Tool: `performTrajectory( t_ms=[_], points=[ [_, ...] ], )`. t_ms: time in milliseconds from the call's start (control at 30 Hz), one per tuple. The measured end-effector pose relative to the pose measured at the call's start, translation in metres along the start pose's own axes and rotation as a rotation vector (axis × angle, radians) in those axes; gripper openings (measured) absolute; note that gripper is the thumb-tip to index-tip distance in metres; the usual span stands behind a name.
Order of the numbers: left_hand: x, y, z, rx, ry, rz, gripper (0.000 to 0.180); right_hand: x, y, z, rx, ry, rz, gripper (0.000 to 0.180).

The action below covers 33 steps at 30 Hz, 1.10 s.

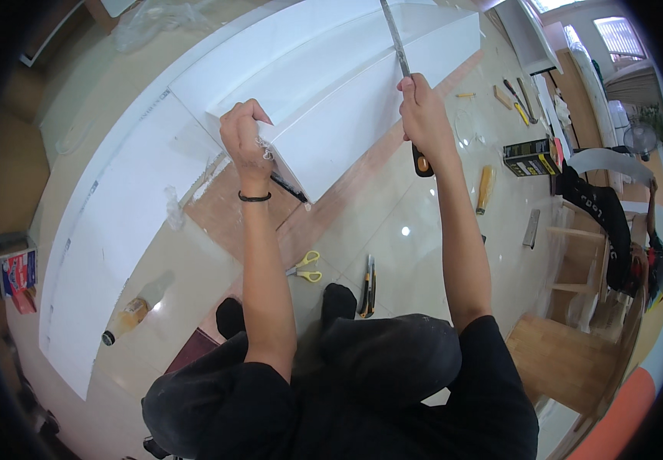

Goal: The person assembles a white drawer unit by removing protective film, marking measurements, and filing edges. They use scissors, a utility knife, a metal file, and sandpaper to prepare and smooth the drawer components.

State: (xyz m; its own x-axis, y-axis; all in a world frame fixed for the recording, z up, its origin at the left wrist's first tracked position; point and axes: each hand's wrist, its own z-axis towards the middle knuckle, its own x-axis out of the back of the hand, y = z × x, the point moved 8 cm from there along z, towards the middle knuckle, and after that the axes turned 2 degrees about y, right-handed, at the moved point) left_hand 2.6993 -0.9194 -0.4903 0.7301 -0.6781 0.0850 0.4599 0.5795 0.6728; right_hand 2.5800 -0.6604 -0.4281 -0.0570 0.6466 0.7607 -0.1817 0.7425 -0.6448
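Observation:
A long white boxy panel piece point(331, 130) lies at an angle in front of me, its near corner toward my knees. My left hand point(245, 142) is closed round its left end, beside curled white shavings point(264, 148) at the edge. In my right hand point(427, 119) is a file point(396, 38), gripped at its dark handle with an orange-brown end; the long grey blade points away over the panel. A thin dark tool point(289, 186) shows partly behind my left wrist, its kind unclear. Brown board point(231, 207) lies beneath the white piece.
Yellow-handled scissors point(310, 267) and a utility knife point(367, 287) lie by my feet. A bottle point(126, 320) lies left, near a large white sheet point(105, 245). Right are a yellow-handled tool point(486, 189), a dark can point(532, 157) and another person point(603, 222).

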Motion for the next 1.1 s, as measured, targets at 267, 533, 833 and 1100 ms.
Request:
performTrajectory(
  t_ms=[267, 533, 833, 1100],
  points=[
    [-0.001, -0.003, -0.001, 0.017, 0.021, -0.001, 0.024, -0.005, -0.022, -0.098, 0.004, -0.153, -0.105, 0.038],
    [-0.001, -0.007, 0.004, 0.298, 0.019, -0.130, 0.035, 0.006, -0.021, 0.002, 0.137, -0.038, -0.152, 0.034],
    [0.000, 0.002, 0.003, 0.015, 0.025, -0.099, 0.022, -0.003, -0.035, -0.117, 0.023, -0.183, -0.143, 0.024],
    [-0.001, -0.014, -0.001, 0.084, -0.028, -0.078, 0.023, 0.004, -0.035, -0.015, 0.240, -0.017, -0.204, 0.027]
  ],
)
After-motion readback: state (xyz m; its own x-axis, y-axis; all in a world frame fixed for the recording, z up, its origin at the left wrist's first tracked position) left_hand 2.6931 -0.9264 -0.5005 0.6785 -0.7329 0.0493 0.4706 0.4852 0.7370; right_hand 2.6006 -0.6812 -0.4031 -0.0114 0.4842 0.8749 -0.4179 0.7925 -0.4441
